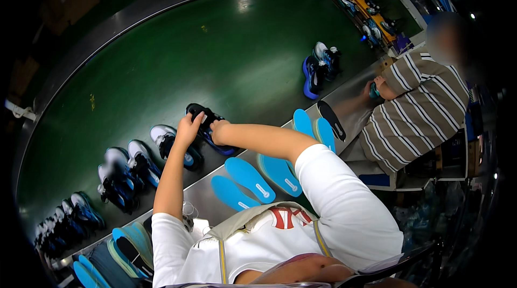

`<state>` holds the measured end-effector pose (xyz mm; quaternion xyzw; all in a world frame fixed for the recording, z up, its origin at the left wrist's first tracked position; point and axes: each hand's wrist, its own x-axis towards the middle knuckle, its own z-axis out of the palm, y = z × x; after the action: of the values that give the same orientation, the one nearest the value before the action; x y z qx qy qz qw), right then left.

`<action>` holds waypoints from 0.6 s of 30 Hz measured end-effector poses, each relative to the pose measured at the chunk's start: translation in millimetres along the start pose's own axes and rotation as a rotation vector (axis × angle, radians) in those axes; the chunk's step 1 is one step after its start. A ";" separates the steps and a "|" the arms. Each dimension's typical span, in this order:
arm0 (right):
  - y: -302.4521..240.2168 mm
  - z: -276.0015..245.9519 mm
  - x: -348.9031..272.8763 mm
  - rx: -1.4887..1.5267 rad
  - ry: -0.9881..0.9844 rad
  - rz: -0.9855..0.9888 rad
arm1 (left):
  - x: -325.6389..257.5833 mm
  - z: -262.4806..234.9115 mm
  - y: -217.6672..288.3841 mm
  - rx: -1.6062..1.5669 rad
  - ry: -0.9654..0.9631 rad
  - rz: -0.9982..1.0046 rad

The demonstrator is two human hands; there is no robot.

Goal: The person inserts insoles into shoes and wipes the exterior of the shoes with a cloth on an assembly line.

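Observation:
Both my hands reach out over a green conveyor belt [215, 56]. My left hand [189, 126] and my right hand [218, 131] grip a black and blue sports shoe [207, 121] at the belt's near edge. My left fingers close over the shoe's opening, and my right hand holds its side. Several blue insoles [247, 177] lie on the metal ledge [202, 196] just below my arms.
More black, white and blue shoes [126, 167] stand along the belt to the left, and a pair [319, 67] rides further right. A person in a striped shirt [417, 107] works at the right. Stacked insoles [129, 245] lie at lower left.

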<state>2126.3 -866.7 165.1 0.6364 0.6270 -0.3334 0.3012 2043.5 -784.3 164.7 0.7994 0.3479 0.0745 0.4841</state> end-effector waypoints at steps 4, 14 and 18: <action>3.8 2.3 12.9 -0.095 -0.069 -0.049 | 3.7 3.2 -6.2 -0.089 -0.032 -0.014; 14.3 7.1 -4.8 -0.162 0.016 -0.317 | 4.5 6.1 2.4 0.391 0.107 0.090; 12.2 13.8 -36.3 0.227 0.061 -0.296 | 3.8 8.4 7.0 0.623 0.023 0.144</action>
<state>2138.1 -899.9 185.6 0.5769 0.6811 -0.4230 0.1560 2053.5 -790.0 165.3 0.9310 0.3017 0.0075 0.2055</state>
